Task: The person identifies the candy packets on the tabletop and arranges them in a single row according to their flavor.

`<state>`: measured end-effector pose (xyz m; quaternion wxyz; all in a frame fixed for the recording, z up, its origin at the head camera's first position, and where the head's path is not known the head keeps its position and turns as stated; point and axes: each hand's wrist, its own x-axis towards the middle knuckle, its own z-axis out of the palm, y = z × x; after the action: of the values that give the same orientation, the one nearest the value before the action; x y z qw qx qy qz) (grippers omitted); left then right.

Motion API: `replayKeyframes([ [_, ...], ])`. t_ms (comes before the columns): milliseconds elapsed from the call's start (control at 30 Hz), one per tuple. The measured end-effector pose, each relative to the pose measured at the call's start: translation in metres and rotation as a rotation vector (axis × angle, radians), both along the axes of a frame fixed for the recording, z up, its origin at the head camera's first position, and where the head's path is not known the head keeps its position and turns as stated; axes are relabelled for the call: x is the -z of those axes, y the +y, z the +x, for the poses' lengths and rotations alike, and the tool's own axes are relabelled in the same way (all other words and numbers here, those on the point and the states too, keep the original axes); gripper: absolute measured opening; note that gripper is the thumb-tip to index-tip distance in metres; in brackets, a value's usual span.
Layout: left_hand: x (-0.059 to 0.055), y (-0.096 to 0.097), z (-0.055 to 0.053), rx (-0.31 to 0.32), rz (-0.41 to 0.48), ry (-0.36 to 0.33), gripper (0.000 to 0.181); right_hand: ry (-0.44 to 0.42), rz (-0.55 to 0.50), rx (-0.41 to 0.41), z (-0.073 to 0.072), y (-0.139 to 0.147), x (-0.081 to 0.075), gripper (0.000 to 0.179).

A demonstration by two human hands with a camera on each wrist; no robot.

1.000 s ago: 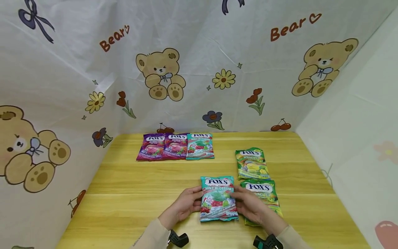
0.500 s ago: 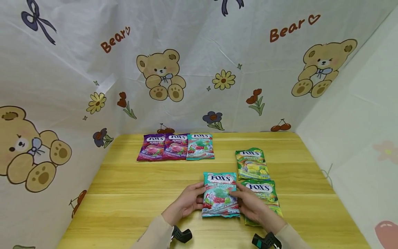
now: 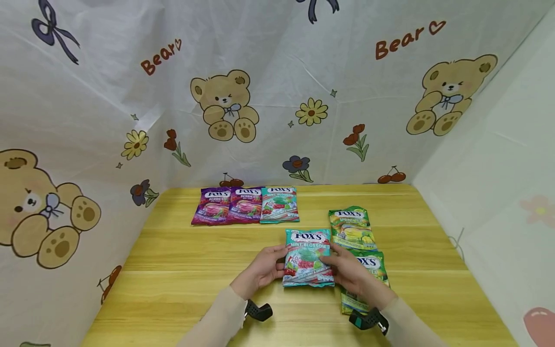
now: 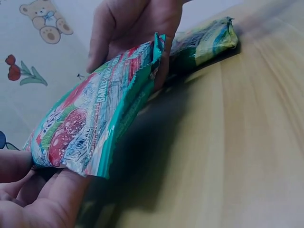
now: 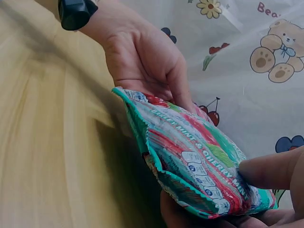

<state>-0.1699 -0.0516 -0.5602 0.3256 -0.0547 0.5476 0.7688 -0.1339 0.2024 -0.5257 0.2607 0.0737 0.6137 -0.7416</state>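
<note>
Both hands hold a teal Mint Blossom candy bag (image 3: pixel 307 258) by its two sides, its printed face up. My left hand (image 3: pixel 264 270) pinches the left edge, thumb on top and fingers underneath. On the opposite side my right hand (image 3: pixel 349 272) grips the right edge the same way. In the left wrist view the candy bag (image 4: pixel 90 114) is raised and tilted over the table, with a shadow below it. The right wrist view shows the crimped end of the candy bag (image 5: pixel 190 156) between the two hands.
Two purple Berries bags (image 3: pixel 211 207) and another teal Mint Blossom bag (image 3: pixel 279 206) lie in a row at the back of the wooden table (image 3: pixel 182 270). Two green Spring Tea bags (image 3: pixel 352 229) lie at the right, the nearer partly hidden by my right hand. A bear-print cloth (image 3: pixel 269 43) hangs behind.
The held Mint Blossom candy bag has moved away from me toward the back of the table and slightly right, both hands going with it. The other bags stay where they were.
</note>
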Motion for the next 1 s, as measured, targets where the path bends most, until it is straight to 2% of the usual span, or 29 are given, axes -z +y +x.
replayKeyframes([
  [300, -0.001, 0.004, -0.019, -0.022, 0.004, -0.006, 0.046, 0.011, 0.000, 0.033, -0.021, 0.001, 0.001, 0.074],
  [600, -0.008, 0.013, -0.051, -0.047, -0.027, -0.023, 0.043, 0.034, -0.045, 0.013, -0.050, 0.010, 0.004, 0.076],
  [867, -0.009, 0.020, -0.072, -0.116, -0.013, -0.064, 0.040, 0.009, -0.049, 0.018, -0.074, 0.017, 0.007, 0.082],
  [1000, -0.012, 0.024, -0.081, -0.140, -0.008, -0.084, 0.038, 0.007, -0.073, 0.016, -0.087, 0.019, 0.007, 0.079],
])
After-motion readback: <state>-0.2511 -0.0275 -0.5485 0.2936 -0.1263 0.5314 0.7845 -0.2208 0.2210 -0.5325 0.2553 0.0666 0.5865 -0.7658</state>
